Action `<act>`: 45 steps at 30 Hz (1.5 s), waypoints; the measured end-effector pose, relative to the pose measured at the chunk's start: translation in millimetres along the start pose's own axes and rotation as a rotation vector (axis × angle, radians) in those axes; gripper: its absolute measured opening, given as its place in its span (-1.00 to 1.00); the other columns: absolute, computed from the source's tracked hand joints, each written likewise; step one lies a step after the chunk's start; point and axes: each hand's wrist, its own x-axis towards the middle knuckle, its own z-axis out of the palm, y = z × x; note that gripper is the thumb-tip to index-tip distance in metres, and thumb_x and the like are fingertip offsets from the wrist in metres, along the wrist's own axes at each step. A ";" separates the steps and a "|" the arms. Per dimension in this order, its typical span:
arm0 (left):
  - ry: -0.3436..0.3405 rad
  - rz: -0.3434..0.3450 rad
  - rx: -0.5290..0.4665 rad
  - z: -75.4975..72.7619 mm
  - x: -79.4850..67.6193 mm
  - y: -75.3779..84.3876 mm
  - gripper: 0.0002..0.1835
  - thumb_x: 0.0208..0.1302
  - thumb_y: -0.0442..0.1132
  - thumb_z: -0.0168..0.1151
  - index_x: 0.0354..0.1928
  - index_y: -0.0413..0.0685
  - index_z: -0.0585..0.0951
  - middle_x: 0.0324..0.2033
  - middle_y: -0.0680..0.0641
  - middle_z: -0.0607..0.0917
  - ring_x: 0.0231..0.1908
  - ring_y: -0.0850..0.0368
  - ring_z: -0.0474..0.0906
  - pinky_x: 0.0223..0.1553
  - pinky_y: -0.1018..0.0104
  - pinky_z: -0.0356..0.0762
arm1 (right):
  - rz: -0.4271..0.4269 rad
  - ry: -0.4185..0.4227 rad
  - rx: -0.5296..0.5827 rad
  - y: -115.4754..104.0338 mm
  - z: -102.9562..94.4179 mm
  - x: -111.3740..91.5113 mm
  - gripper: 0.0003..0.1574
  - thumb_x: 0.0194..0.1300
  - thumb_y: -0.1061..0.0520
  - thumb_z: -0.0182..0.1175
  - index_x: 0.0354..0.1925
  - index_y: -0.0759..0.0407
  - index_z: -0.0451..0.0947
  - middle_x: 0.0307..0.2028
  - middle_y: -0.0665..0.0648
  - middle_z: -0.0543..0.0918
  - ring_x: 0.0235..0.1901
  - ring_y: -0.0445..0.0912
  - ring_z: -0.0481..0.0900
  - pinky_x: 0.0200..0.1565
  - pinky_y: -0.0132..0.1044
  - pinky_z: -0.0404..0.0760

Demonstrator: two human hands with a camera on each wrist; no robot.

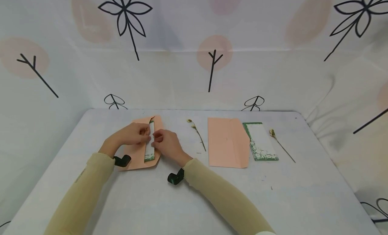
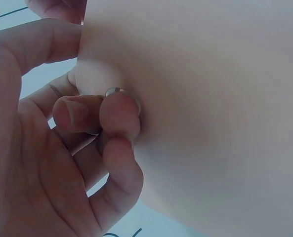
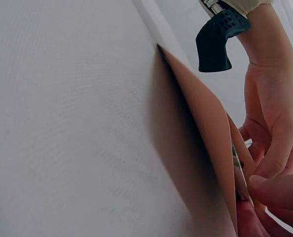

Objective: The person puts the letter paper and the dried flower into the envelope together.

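Head view: a person in pale yellow-green sleeves (image 1: 86, 191) works at the left of centre of a white, smooth surface (image 1: 182, 208). There lies a peach paper envelope (image 1: 134, 159), its opening facing right, and a white rectangular card with a green floral border (image 1: 149, 152) sits partly inside it, its right strip showing. The left hand (image 1: 128, 133), fingers curled, pinches the envelope near the opening; the right hand (image 1: 168, 144) pinches the card's right edge between thumb and finger. The two hands are close together.

Right of the frame's centre lies a second peach paper envelope (image 1: 222, 142), its pointed flap toward a second green-bordered white card (image 1: 262, 140). A thin dried flower stem (image 1: 198, 134) lies between the envelopes; another dried flower with a yellowish head (image 1: 282, 146) lies farther right. White cloth printed with black line-drawn plants (image 1: 175, 76) fills the upper frame.
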 end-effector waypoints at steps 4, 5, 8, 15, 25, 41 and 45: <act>-0.003 -0.003 -0.012 -0.4 -0.6 0.9 -0.86 0.32 -0.19 0.24 -0.33 0.02 0.46 -0.64 0.05 0.45 -0.59 0.13 0.41 -0.53 0.29 0.27 | -0.003 -0.006 0.015 -0.7 1.4 -0.6 -0.65 0.25 0.19 0.39 0.00 0.18 0.61 -0.16 0.02 0.69 -0.19 -0.25 0.66 -0.19 -0.46 0.57; -0.004 -0.003 -0.016 -0.6 -0.7 1.2 -0.86 0.32 -0.19 0.24 -0.33 0.02 0.46 -0.64 0.05 0.46 -0.60 0.13 0.41 -0.53 0.30 0.27 | -0.005 -0.006 0.021 -0.9 1.8 -0.6 -0.65 0.25 0.20 0.38 0.01 0.19 0.61 -0.17 0.02 0.70 -0.19 -0.25 0.66 -0.19 -0.46 0.57; -0.005 -0.003 -0.027 -1.2 -1.1 2.1 -0.86 0.33 -0.19 0.23 -0.34 0.01 0.46 -0.65 0.04 0.46 -0.61 0.13 0.40 -0.54 0.30 0.26 | -0.014 -0.010 0.044 -1.2 3.2 0.1 -0.64 0.26 0.22 0.37 0.02 0.20 0.60 -0.16 0.01 0.71 -0.19 -0.26 0.67 -0.18 -0.47 0.57; 0.002 0.004 -0.035 -0.9 -0.9 1.5 -0.89 0.32 -0.23 0.21 -0.34 0.01 0.46 -0.63 0.04 0.46 -0.60 0.13 0.42 -0.53 0.29 0.28 | 0.012 -0.057 0.097 -2.1 4.7 1.5 -0.55 0.28 0.22 0.35 0.13 0.21 0.55 -0.07 0.02 0.72 -0.14 -0.27 0.67 -0.14 -0.45 0.58; 0.007 0.015 -0.032 1.2 0.1 -1.2 -0.88 0.33 -0.25 0.18 -0.35 0.01 0.44 -0.61 0.03 0.46 -0.60 0.12 0.42 -0.51 0.28 0.29 | 0.072 -0.118 0.160 -1.6 7.1 3.1 -0.27 0.27 0.18 0.38 0.35 0.15 0.38 0.06 0.06 0.69 -0.02 -0.22 0.66 -0.07 -0.40 0.57; 0.006 0.003 0.004 9.5 0.5 -5.0 -0.95 0.27 -0.31 0.12 -0.33 0.00 0.46 -0.60 0.04 0.31 -0.56 0.14 0.30 -0.47 0.28 0.21 | 0.050 -0.155 0.247 14.4 8.9 -0.1 -0.29 0.28 0.21 0.35 0.34 0.14 0.36 0.11 0.07 0.65 0.06 -0.18 0.63 0.03 -0.37 0.55; -0.005 -0.002 0.012 13.0 0.1 -5.0 -0.95 0.30 -0.27 0.17 -0.31 0.03 0.49 -0.59 0.04 0.34 -0.54 0.14 0.32 -0.47 0.27 0.23 | 0.036 -0.157 0.258 17.0 6.4 -1.7 -0.34 0.30 0.23 0.34 0.32 0.18 0.38 0.09 0.06 0.66 0.05 -0.18 0.63 0.03 -0.38 0.54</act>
